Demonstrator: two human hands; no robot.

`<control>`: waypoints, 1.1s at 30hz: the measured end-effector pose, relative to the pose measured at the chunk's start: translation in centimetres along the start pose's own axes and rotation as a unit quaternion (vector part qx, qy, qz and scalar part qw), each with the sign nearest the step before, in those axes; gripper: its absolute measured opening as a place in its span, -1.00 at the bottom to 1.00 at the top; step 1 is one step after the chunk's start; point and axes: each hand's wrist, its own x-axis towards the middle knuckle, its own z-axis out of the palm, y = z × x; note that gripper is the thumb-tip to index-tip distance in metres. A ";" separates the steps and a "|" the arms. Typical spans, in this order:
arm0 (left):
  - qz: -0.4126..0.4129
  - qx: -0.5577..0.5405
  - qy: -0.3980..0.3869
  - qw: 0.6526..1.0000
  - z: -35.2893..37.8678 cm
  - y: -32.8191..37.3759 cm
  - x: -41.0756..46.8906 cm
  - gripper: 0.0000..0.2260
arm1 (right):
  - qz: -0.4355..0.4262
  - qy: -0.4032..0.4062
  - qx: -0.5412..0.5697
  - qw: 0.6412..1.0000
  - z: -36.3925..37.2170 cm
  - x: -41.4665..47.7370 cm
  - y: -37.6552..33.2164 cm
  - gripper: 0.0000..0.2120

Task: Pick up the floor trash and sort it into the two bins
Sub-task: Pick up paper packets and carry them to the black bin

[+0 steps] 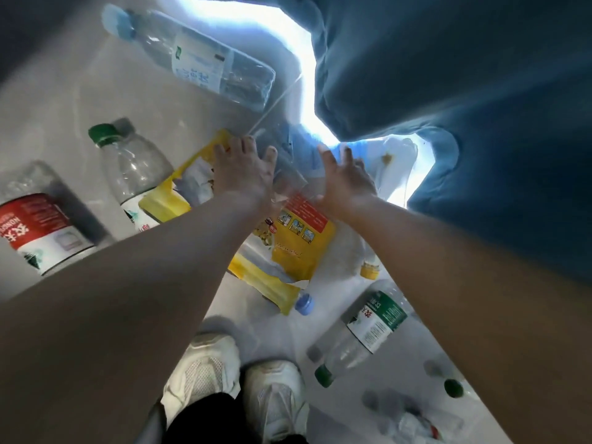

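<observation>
Yellow bag (298,241) at frame centre is flanked by left hand (245,176) and right hand (346,182), fingers spread wide.

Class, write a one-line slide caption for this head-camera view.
Left hand and right hand reach over a yellow snack bag among plastic bottles on the floor.

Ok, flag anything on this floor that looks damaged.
The yellow snack bag under the left hand is torn open with ragged edges. A clear bottle at lower right looks crushed.
</observation>
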 end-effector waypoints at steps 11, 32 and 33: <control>-0.071 -0.079 0.047 0.993 1.8 -2.3 0.9 -0.46 | 0.027 0.016 0.087 0.996 1.3 -0.8 -0.9 -0.17; -0.085 -0.390 0.063 0.915 3.9 -8.2 -3.4 -0.78 | -0.029 0.037 -0.028 0.998 0.7 -0.2 -1.4 -0.07; -0.090 -0.393 0.066 0.913 3.9 -8.3 -3.4 -0.77 | -0.024 0.038 -0.022 0.999 0.8 -0.2 -1.4 -0.05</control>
